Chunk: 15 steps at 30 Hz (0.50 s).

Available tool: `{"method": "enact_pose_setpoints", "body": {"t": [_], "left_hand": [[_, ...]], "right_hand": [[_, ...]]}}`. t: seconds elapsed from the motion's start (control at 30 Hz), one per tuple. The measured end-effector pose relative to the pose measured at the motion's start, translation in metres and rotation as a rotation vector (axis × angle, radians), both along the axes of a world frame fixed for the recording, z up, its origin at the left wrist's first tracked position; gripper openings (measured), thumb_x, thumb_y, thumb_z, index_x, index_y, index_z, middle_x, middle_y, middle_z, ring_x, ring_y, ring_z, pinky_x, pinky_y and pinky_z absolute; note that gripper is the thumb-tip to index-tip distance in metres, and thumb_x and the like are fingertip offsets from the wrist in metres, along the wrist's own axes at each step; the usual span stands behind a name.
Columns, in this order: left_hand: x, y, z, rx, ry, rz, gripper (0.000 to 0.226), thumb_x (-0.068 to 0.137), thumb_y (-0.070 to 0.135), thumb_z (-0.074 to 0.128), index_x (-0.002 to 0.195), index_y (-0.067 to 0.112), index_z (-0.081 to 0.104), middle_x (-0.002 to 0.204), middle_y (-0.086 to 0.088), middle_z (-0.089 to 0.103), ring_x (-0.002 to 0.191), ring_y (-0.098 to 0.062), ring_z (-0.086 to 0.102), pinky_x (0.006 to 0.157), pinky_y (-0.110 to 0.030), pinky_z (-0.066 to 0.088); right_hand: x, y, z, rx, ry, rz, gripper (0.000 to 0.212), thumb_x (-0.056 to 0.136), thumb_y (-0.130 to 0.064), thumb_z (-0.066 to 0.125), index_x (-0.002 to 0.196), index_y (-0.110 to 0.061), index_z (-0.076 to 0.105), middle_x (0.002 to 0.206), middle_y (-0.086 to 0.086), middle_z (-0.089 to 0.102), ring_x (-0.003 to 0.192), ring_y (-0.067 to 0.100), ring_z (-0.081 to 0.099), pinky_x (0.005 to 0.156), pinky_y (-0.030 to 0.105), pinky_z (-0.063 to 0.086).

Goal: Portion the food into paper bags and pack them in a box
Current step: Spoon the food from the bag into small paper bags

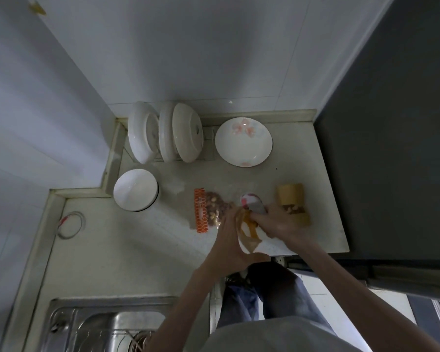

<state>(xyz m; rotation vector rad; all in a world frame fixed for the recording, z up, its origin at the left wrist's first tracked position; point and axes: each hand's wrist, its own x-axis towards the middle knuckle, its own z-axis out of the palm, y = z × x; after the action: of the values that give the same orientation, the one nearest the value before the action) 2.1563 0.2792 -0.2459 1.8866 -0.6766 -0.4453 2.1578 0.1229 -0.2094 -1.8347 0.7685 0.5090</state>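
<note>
Nearest the counter's front edge, the left hand [235,240] grips the rim of a white-and-brown paper bag [249,233], holding its mouth wide. The right hand [277,224] grips a small red-and-white patterned scoop or cup [250,200], tipped towards that mouth; whether anything is falling in cannot be told. This looks like the filling step. Next, probably, another scoop from the clear orange-edged plastic pack of nuts [210,209], lying flat just beyond, long axis running away from the person. A brown paper pouch [292,203] lies flat to the right.
</note>
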Motion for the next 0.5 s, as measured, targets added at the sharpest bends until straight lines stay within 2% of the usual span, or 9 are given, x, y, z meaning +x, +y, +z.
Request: {"method": "enact_pose_setpoints", "body": {"t": [0.03,0.1,0.13,0.2,0.3,0.37,0.43,0.5], "left_hand": [[-0.004,-0.003,-0.003,0.001,-0.003,0.055,0.099,0.063,0.038,0.086,0.135,0.05,0.019,0.134,0.007,0.039,0.125,-0.016,0.044,0.106,-0.03,0.039],[-0.008,-0.009,-0.006,-0.021,-0.055,0.196,0.077,0.068,0.009,0.078,0.13,0.03,0.037,0.118,-0.005,0.049,0.109,-0.022,0.052,0.093,-0.042,0.049],[-0.009,-0.01,-0.008,-0.029,-0.136,0.263,0.067,0.067,-0.001,0.07,0.125,0.019,0.044,0.111,-0.005,0.051,0.102,-0.021,0.054,0.086,-0.041,0.051],[-0.007,-0.01,-0.011,-0.057,-0.206,0.302,0.053,0.068,-0.008,0.062,0.114,0.015,0.051,0.101,0.004,0.054,0.092,-0.015,0.055,0.079,-0.034,0.052],[0.0,-0.003,-0.016,-0.026,-0.063,0.274,0.046,0.071,0.001,0.062,0.111,0.021,0.053,0.097,0.018,0.055,0.09,-0.005,0.056,0.078,-0.021,0.05],[0.008,0.006,-0.024,0.036,0.094,0.268,0.05,0.071,0.002,0.065,0.114,0.023,0.052,0.101,0.01,0.058,0.091,-0.007,0.058,0.076,-0.018,0.05],[0.018,0.016,-0.031,0.076,0.272,0.355,0.054,0.072,-0.003,0.067,0.114,0.029,0.052,0.099,0.002,0.06,0.083,-0.009,0.061,0.064,-0.017,0.052],[0.033,0.028,-0.039,0.129,0.365,0.485,0.046,0.075,0.0,0.07,0.109,0.028,0.057,0.091,0.007,0.063,0.073,-0.004,0.062,0.055,-0.008,0.048]], "right_hand": [[-0.001,0.003,-0.002,0.012,0.022,-0.001,0.016,0.079,-0.028,0.062,0.068,-0.017,0.058,0.039,-0.009,0.047,0.034,0.005,0.043,0.035,0.015,0.031],[-0.003,0.007,-0.006,0.061,0.032,-0.007,0.015,0.075,-0.029,0.062,0.069,-0.015,0.058,0.046,-0.004,0.047,0.04,0.011,0.041,0.039,0.021,0.031],[-0.004,0.007,-0.008,0.08,0.034,-0.008,0.016,0.073,-0.03,0.062,0.07,-0.016,0.058,0.049,-0.002,0.048,0.043,0.013,0.041,0.041,0.023,0.031],[-0.007,0.005,-0.013,0.082,0.049,-0.001,0.016,0.073,-0.031,0.064,0.07,-0.016,0.057,0.051,0.0,0.048,0.042,0.014,0.041,0.042,0.024,0.031],[-0.01,-0.003,-0.024,0.075,0.074,0.053,0.022,0.078,-0.032,0.068,0.067,-0.018,0.055,0.043,-0.005,0.046,0.034,0.01,0.039,0.038,0.022,0.029],[-0.012,-0.011,-0.031,0.092,0.103,0.058,0.013,0.083,-0.027,0.064,0.088,-0.019,0.055,0.051,-0.004,0.049,0.035,0.006,0.04,0.035,0.019,0.03],[-0.015,-0.023,-0.037,0.029,0.087,0.049,0.022,0.087,-0.016,0.054,0.107,-0.019,0.044,0.062,-0.001,0.052,0.043,0.007,0.044,0.033,0.013,0.031],[-0.018,-0.035,-0.044,-0.091,0.051,0.108,0.027,0.088,-0.008,0.048,0.113,-0.013,0.037,0.069,0.001,0.05,0.051,0.011,0.046,0.034,0.013,0.033]]}}
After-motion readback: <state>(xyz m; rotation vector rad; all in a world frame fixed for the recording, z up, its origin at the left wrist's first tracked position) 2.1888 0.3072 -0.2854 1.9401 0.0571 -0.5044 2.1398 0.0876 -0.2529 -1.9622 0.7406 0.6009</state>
